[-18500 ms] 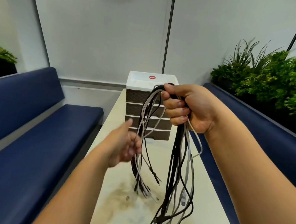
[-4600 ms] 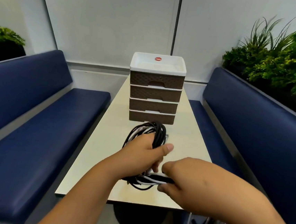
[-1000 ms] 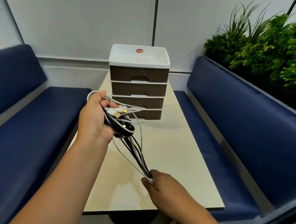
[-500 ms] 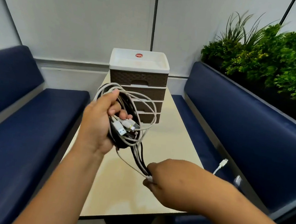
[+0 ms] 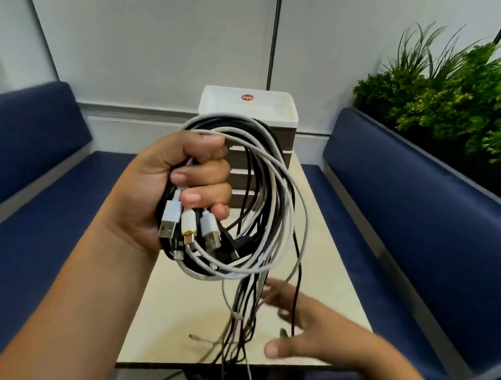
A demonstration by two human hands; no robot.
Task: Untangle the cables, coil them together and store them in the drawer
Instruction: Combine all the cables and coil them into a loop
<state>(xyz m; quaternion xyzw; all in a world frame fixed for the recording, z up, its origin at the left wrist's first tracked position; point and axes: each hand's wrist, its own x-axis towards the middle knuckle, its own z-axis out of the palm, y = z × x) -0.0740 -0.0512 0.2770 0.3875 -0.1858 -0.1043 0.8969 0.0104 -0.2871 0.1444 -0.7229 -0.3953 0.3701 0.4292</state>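
My left hand [image 5: 163,190] is raised in front of me and grips a coil of black and white cables [image 5: 275,204], with several USB plugs sticking out below my fingers. Loose cable ends [image 5: 239,326] hang from the coil down past the table's near edge. My right hand [image 5: 312,327] is lower and to the right, blurred, with fingers spread beside the hanging strands and holding nothing. Partly hidden behind the coil, the drawer unit [image 5: 251,107], with a white top and brown drawers, stands at the far end of the table; all visible drawers look closed.
The narrow beige table [image 5: 322,258] runs away from me between two blue benches, one on the left [image 5: 25,229] and one on the right [image 5: 422,237]. Green plants [image 5: 466,97] line the ledge behind the right bench. A white wall is at the back.
My left hand has lifted the coil higher and closer, in front of the drawers. My right hand has let go of the cable strands and now has its fingers spread beside them.
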